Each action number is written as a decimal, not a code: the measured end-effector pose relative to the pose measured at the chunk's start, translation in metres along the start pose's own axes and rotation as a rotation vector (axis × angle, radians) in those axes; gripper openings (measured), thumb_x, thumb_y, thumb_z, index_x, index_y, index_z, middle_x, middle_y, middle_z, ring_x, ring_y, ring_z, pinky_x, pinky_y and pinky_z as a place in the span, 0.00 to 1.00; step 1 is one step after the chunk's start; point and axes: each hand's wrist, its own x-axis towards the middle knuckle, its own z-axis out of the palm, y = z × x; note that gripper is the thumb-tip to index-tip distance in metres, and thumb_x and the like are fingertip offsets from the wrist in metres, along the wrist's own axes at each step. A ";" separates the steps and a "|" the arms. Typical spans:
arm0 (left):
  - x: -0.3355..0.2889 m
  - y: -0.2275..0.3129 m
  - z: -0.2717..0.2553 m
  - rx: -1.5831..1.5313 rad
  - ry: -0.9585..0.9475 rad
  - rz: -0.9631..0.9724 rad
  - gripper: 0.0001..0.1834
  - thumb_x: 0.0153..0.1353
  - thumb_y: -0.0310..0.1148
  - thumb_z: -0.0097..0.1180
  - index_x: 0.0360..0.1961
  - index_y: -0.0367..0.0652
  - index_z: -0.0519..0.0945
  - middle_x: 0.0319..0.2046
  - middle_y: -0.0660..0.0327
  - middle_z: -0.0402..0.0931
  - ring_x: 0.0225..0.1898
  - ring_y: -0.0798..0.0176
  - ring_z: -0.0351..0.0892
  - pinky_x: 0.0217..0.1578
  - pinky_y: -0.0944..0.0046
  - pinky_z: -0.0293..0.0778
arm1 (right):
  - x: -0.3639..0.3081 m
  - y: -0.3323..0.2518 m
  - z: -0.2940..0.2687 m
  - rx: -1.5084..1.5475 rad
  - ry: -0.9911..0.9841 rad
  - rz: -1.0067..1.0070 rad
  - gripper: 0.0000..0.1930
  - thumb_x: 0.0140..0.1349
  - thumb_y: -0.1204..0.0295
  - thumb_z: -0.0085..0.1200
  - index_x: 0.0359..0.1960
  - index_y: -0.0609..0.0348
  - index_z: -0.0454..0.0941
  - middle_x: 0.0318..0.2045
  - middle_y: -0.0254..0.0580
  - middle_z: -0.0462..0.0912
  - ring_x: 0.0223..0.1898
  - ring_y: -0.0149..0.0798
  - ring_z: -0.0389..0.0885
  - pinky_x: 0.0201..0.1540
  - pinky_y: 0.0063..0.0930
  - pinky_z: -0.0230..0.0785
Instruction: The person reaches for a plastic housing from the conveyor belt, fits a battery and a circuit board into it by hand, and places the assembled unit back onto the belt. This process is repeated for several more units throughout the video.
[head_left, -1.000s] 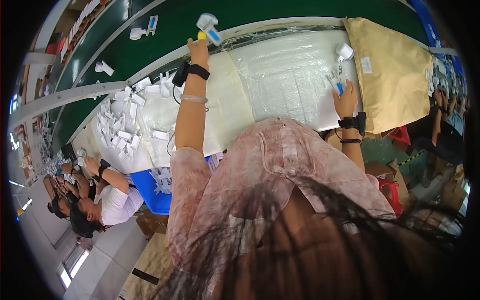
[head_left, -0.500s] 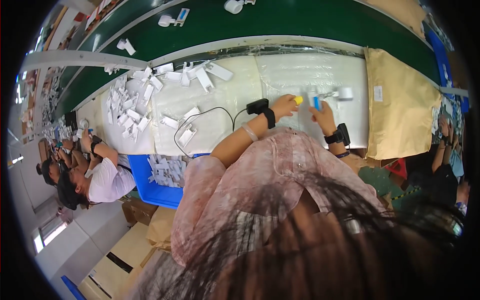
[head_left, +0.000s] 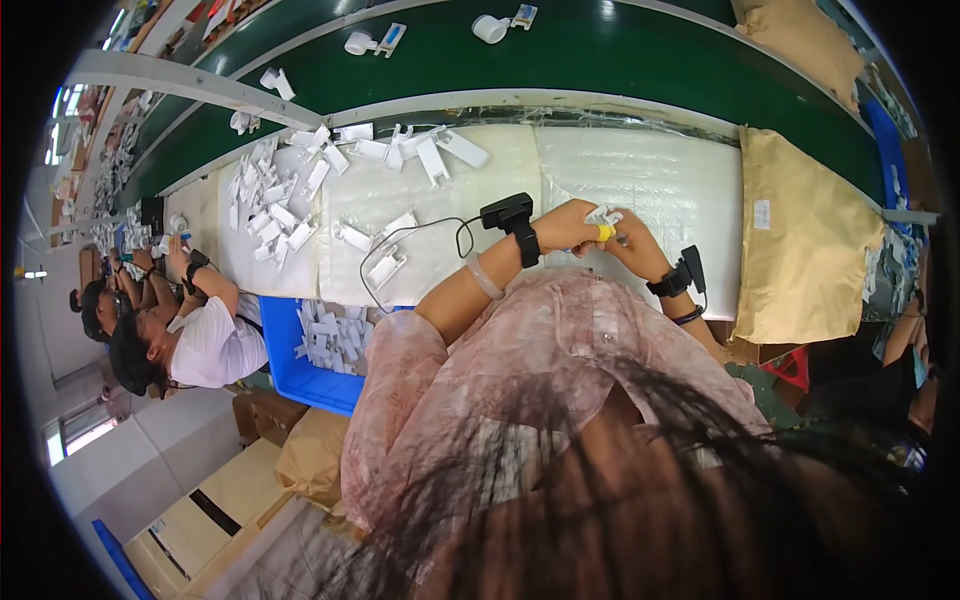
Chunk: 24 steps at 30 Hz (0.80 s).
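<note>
Close together over the near edge of the work table, my two hands meet around a small white plastic part [head_left: 603, 214]. My left hand [head_left: 567, 226] is closed on it from the left, with a small yellow piece [head_left: 606, 232] at its fingertips; whether that is worn or held I cannot tell. From the right, my right hand [head_left: 637, 246] has its fingers bent around the same part. Most of the part is hidden by the fingers. Each wrist carries a black strapped device, and a cable [head_left: 385, 240] runs left from the left one.
Many white plastic parts [head_left: 270, 220] lie loose on the film-covered table [head_left: 480, 170] to the left. A blue bin [head_left: 285, 350] of similar pieces stands at the near left. Beyond runs a green conveyor [head_left: 430, 75] carrying white assemblies [head_left: 490, 29]. Brown paper [head_left: 800, 230] covers the right end. Co-workers sit left.
My hands have come together. The white-and-blue piece with a round end, earlier at my right hand, has moved in between them and is mostly covered. My view has shifted slightly.
</note>
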 end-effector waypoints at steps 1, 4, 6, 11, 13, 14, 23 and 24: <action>-0.005 0.007 0.001 0.038 -0.044 -0.005 0.09 0.63 0.32 0.53 0.37 0.36 0.77 0.24 0.63 0.76 0.18 0.73 0.72 0.19 0.70 0.68 | 0.002 -0.004 0.000 0.271 -0.165 0.213 0.17 0.56 0.74 0.59 0.49 0.60 0.76 0.43 0.43 0.81 0.43 0.38 0.79 0.50 0.29 0.69; -0.017 0.018 -0.006 0.085 -0.055 0.045 0.09 0.64 0.33 0.52 0.37 0.36 0.77 0.23 0.64 0.75 0.19 0.74 0.71 0.20 0.72 0.67 | 0.005 -0.021 -0.002 0.610 -0.226 0.403 0.09 0.63 0.71 0.55 0.40 0.63 0.81 0.35 0.36 0.84 0.40 0.29 0.78 0.48 0.26 0.69; -0.027 0.031 -0.011 0.171 -0.062 0.082 0.10 0.65 0.33 0.52 0.40 0.36 0.76 0.25 0.65 0.75 0.21 0.74 0.72 0.21 0.72 0.68 | 0.008 -0.027 -0.007 0.733 -0.210 0.423 0.08 0.65 0.71 0.54 0.40 0.64 0.80 0.32 0.35 0.83 0.36 0.27 0.79 0.43 0.24 0.70; -0.048 0.043 -0.018 0.104 0.056 0.025 0.13 0.67 0.34 0.49 0.46 0.36 0.73 0.31 0.63 0.78 0.23 0.74 0.74 0.23 0.72 0.72 | 0.024 -0.065 -0.042 0.685 -0.306 0.400 0.08 0.67 0.72 0.51 0.39 0.65 0.78 0.30 0.35 0.81 0.33 0.25 0.79 0.36 0.20 0.71; -0.051 0.049 -0.017 0.189 0.077 0.027 0.11 0.67 0.34 0.48 0.44 0.38 0.75 0.31 0.64 0.78 0.25 0.74 0.75 0.25 0.72 0.74 | 0.026 -0.075 -0.047 0.671 -0.398 0.340 0.07 0.67 0.73 0.50 0.38 0.67 0.75 0.31 0.37 0.79 0.30 0.28 0.80 0.33 0.21 0.73; -0.053 0.053 -0.015 0.189 0.074 0.026 0.11 0.67 0.34 0.48 0.44 0.38 0.75 0.31 0.64 0.78 0.25 0.74 0.75 0.25 0.72 0.74 | 0.028 -0.081 -0.050 0.671 -0.395 0.342 0.07 0.67 0.73 0.50 0.38 0.67 0.75 0.31 0.37 0.79 0.30 0.28 0.80 0.33 0.21 0.73; -0.058 0.055 0.016 0.480 0.298 0.286 0.10 0.66 0.26 0.41 0.45 0.39 0.73 0.30 0.62 0.77 0.22 0.71 0.75 0.23 0.71 0.71 | 0.031 -0.083 -0.045 -0.226 0.098 0.005 0.08 0.56 0.73 0.61 0.38 0.58 0.81 0.20 0.40 0.75 0.26 0.41 0.76 0.34 0.31 0.65; -0.055 0.050 0.016 0.291 0.309 0.256 0.10 0.66 0.26 0.40 0.46 0.38 0.72 0.29 0.61 0.76 0.21 0.70 0.74 0.22 0.71 0.72 | 0.031 -0.080 -0.044 -0.226 0.095 0.011 0.08 0.56 0.73 0.61 0.38 0.58 0.81 0.20 0.40 0.75 0.26 0.41 0.76 0.34 0.31 0.65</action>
